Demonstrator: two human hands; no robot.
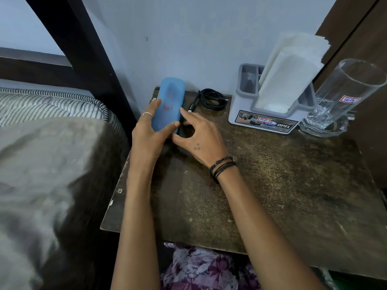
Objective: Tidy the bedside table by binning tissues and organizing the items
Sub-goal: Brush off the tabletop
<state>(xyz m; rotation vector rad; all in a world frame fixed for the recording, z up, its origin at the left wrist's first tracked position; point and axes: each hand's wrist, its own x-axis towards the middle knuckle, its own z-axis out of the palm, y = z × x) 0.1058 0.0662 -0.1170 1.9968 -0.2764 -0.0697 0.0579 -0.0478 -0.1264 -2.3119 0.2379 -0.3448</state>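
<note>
A blue translucent glasses case (pixel 170 101) lies at the back left corner of the worn brown bedside table (pixel 272 185), its far end against the wall. My left hand (pixel 149 132) cups its left side, fingers along the edge and thumb across its near end. My right hand (pixel 196 137) touches the case's right side with fingertips and thumb. A coiled black charging cable (pixel 211 99) lies just right of the case. A grey-and-white holder (pixel 247 109) with clean white tissues (pixel 289 74) stands at the back, and a tall empty glass (pixel 343 95) stands to its right.
A bed with a grey blanket (pixel 41 174) and striped bedding (pixel 52 103) borders the table's left side, with a dark bedpost (pixel 83 55) behind. A brown door or cabinet (pixel 366 38) rises at the right. Floral fabric (pixel 201 268) shows below the table's front edge.
</note>
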